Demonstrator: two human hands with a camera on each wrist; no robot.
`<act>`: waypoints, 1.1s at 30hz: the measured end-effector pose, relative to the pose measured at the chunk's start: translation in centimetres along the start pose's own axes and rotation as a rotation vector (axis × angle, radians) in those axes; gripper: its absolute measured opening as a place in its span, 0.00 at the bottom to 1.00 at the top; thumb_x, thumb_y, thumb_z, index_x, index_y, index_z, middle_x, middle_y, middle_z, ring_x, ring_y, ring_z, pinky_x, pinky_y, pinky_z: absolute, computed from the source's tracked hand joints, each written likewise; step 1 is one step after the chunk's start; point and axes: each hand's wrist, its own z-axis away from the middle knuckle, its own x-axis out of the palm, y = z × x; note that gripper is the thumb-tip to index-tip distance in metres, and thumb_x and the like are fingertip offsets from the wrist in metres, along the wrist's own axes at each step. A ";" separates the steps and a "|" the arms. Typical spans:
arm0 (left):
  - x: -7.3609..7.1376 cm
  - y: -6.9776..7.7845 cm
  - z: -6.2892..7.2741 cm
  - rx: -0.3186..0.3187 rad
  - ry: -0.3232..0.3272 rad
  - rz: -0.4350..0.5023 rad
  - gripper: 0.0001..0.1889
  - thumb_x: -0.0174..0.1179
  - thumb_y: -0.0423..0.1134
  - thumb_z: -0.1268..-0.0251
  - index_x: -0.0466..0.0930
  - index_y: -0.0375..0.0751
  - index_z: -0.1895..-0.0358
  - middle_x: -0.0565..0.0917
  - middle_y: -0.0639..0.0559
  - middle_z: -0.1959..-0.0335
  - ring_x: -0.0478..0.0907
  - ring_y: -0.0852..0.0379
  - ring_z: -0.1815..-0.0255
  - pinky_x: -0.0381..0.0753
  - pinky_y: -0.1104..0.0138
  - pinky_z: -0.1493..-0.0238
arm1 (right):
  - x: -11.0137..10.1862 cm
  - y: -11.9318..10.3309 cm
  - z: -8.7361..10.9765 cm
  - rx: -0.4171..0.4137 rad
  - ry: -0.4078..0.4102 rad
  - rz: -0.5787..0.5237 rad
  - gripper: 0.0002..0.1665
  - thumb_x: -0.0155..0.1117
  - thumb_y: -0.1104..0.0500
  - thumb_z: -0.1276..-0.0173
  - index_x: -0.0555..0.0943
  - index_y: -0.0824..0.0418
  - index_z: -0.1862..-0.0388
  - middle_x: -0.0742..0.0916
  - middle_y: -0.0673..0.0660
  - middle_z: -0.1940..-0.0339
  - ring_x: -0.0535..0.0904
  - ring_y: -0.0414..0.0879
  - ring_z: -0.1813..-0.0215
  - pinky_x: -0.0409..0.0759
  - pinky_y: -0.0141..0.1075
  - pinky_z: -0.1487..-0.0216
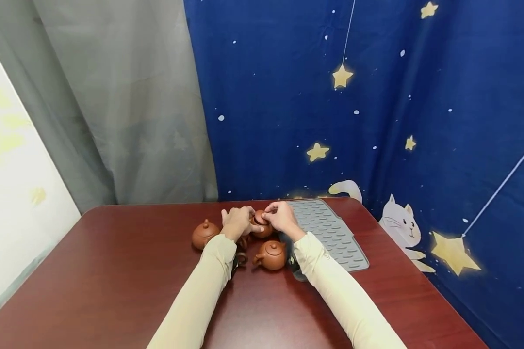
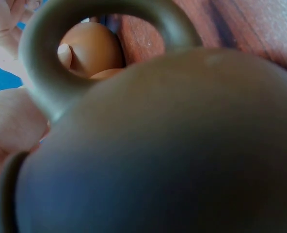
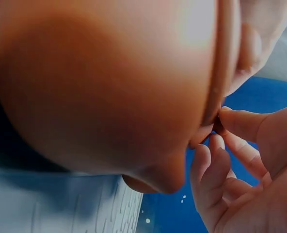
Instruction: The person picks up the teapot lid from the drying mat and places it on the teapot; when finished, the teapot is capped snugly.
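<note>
A small brown clay teapot [image 1: 262, 231] stands between both hands near the far side of the table. My left hand [image 1: 237, 223] grips its body from the left; a thumb tip shows against that pot in the left wrist view. With thumb and fingers my right hand [image 1: 281, 218] pinches the teapot lid [image 1: 260, 216], which is tilted over the pot's mouth. In the right wrist view the right hand's fingertips meet at the lid, partly hidden behind a nearer teapot [image 3: 104, 97].
A lidded teapot [image 1: 205, 236] stands left of the left hand, another [image 1: 272, 255] in front between the forearms. A loop handle [image 1: 242, 259] shows beside the left sleeve. The grey ridged mat [image 1: 332, 232] lies to the right on the dark red table [image 1: 135, 271]; curtains hang behind.
</note>
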 end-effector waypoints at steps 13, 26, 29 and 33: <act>1.6 5.0 -1.2 0.094 0.019 0.006 0.31 0.73 0.64 0.54 0.83 0.56 0.45 0.85 0.55 0.50 0.77 0.49 0.47 0.59 0.50 0.43 | -3.4 2.9 1.0 0.068 0.079 0.126 0.05 0.74 0.55 0.38 0.88 0.56 0.67 0.89 0.50 0.68 0.84 0.45 0.62 0.78 0.38 0.59; 0.9 2.8 -0.9 0.064 0.001 -0.006 0.30 0.73 0.62 0.51 0.82 0.54 0.45 0.84 0.55 0.49 0.76 0.47 0.45 0.57 0.49 0.41 | -0.9 2.1 0.7 0.036 0.087 0.081 0.06 0.75 0.55 0.39 0.87 0.54 0.65 0.88 0.47 0.70 0.83 0.42 0.62 0.79 0.38 0.57; 0.9 3.0 -0.9 0.065 -0.017 -0.002 0.31 0.73 0.62 0.50 0.81 0.54 0.44 0.84 0.53 0.49 0.75 0.47 0.44 0.57 0.49 0.41 | -1.1 2.4 0.6 0.030 0.079 0.059 0.05 0.75 0.57 0.38 0.87 0.56 0.65 0.88 0.48 0.70 0.83 0.42 0.63 0.79 0.38 0.56; 0.8 3.1 -1.0 0.072 -0.024 -0.014 0.31 0.72 0.63 0.50 0.81 0.56 0.43 0.84 0.54 0.50 0.75 0.48 0.45 0.57 0.50 0.42 | -1.3 2.5 0.5 0.024 0.074 0.043 0.06 0.75 0.59 0.39 0.87 0.56 0.64 0.88 0.48 0.70 0.83 0.41 0.64 0.79 0.38 0.56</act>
